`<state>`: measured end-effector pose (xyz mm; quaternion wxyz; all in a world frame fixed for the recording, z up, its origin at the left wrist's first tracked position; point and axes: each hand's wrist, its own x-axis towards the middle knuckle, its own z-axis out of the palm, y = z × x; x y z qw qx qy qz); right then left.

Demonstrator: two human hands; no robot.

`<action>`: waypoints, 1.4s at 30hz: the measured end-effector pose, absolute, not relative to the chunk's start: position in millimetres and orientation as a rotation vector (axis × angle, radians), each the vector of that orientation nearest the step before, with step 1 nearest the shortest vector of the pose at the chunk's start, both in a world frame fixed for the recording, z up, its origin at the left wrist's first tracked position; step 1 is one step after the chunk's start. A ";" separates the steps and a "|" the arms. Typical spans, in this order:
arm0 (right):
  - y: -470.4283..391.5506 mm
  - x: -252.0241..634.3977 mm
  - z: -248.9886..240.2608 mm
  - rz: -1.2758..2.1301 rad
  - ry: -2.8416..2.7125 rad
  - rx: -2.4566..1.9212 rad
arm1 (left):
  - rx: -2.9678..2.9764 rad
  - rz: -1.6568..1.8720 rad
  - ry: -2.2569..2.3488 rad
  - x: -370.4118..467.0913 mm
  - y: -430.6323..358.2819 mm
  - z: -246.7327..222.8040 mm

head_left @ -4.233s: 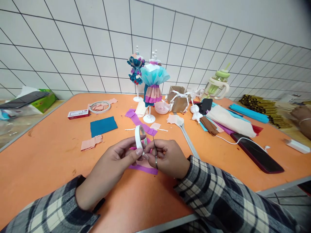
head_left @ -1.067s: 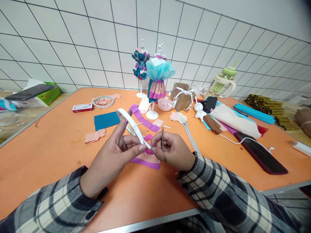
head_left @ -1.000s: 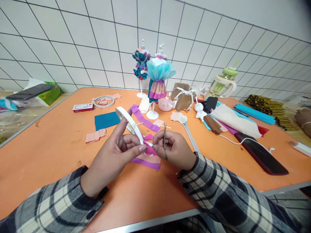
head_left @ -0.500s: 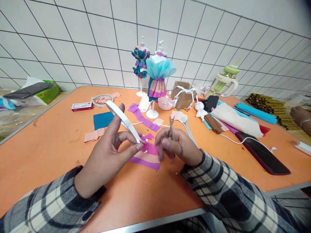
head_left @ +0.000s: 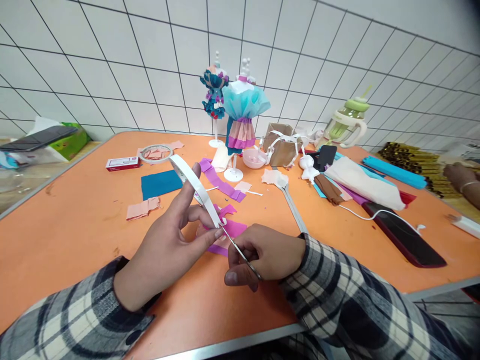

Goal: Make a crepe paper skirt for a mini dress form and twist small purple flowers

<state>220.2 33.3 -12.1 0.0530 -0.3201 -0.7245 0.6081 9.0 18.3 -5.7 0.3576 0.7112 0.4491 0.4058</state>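
My left hand (head_left: pixel 168 245) is closed on a roll of white tape (head_left: pixel 200 190), held tilted above the orange table, with thumb and finger pinching near its lower end. In my right hand (head_left: pixel 262 255) is a small pair of metal scissors (head_left: pixel 240 251), fingers wrapped round the handles. The blades point up and left, and their tips meet the tape's end at my left fingertips. Beneath the hands lie magenta crepe paper (head_left: pixel 235 228) and a purple strip (head_left: pixel 218 249), partly covered by my fingers.
Behind stand two small mannequins, one in a turquoise paper dress (head_left: pixel 246 102), one in dark blue (head_left: pixel 215 95). A blue paper piece (head_left: pixel 161 184), red-white box (head_left: pixel 123 163) and another tape roll (head_left: pixel 155 154) lie left. Right are a phone (head_left: pixel 407 237), cup (head_left: pixel 348 122) and another person's hand (head_left: pixel 459 175).
My right hand has turned and lowered, bringing the scissors from upright to slanting, with their tips now at the tape's end. My left hand still holds the tape roll.
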 end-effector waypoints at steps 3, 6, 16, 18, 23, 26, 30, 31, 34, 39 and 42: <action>33.3 219.8 -12.3 1.831 -2.224 -0.966 | 1.880 1.004 1.164 8.5 17.4 -7.0; 33.4 219.3 -13.1 1.769 -2.255 -1.001 | 1.912 0.966 1.171 7.6 17.2 -10.0; 33.3 217.0 -11.9 1.639 -2.316 -1.019 | 1.854 0.939 1.108 13.4 12.0 -3.6; 32.8 215.8 -12.4 1.574 -2.342 -1.029 | 1.859 0.945 1.096 14.6 11.2 -2.2; 31.5 212.7 -13.9 1.433 -2.382 -1.024 | 1.876 0.940 1.065 13.5 12.4 -3.8; 31.6 210.9 -15.8 1.388 -2.382 -1.012 | 1.871 0.945 1.064 10.9 14.2 -6.3; 32.7 209.5 -18.4 1.324 -2.409 -1.037 | 1.862 0.959 1.061 9.0 15.4 -7.2; 32.9 209.6 -18.7 1.318 -2.416 -1.039 | 1.858 0.960 1.057 9.1 15.4 -6.8; 33.2 210.5 -17.9 1.370 -2.417 -1.040 | 1.848 0.943 1.052 10.1 15.2 -5.3; 32.2 211.4 -14.8 1.535 -2.334 -1.011 | 1.835 0.898 1.055 8.9 16.1 -6.3; 31.7 210.1 -14.8 1.600 -2.284 -0.985 | 1.814 0.926 1.049 6.9 17.3 -9.6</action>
